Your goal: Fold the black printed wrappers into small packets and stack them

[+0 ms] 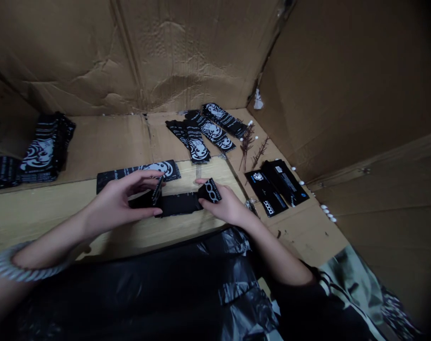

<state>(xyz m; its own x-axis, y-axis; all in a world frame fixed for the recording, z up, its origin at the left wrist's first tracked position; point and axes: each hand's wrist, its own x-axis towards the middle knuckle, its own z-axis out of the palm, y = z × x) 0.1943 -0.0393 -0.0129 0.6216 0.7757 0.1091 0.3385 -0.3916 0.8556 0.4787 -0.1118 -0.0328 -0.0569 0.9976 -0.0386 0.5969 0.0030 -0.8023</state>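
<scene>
In the head view, a long flat black cardboard strip (180,203) lies across the pale cardboard floor (41,208), just in front of the person and stretched between both hands.

The left hand (118,202) closes loosely on the strip's left end. Its thumb runs along the near edge and its fingers arch over the top, where a short end flap (157,189) stands up. The right hand (227,204) pinches the right end, where a second flap (210,189) is tilted upward between thumb and forefinger.

That right flap carries a row of linked white rings; whether they are letters cannot be told. The rest of the strip looks plain matt black, and any print on it is lost in the dim light.

Just behind it lies a printed black strip (137,173) with a white swirling emblem. A fan of similar strips (201,135) lies farther back and a stack of strips (45,149) at the far left. To the right, two black flat cartons (276,189) bear small white lettering, too small to read, with dried twigs (251,148) beside them.
</scene>
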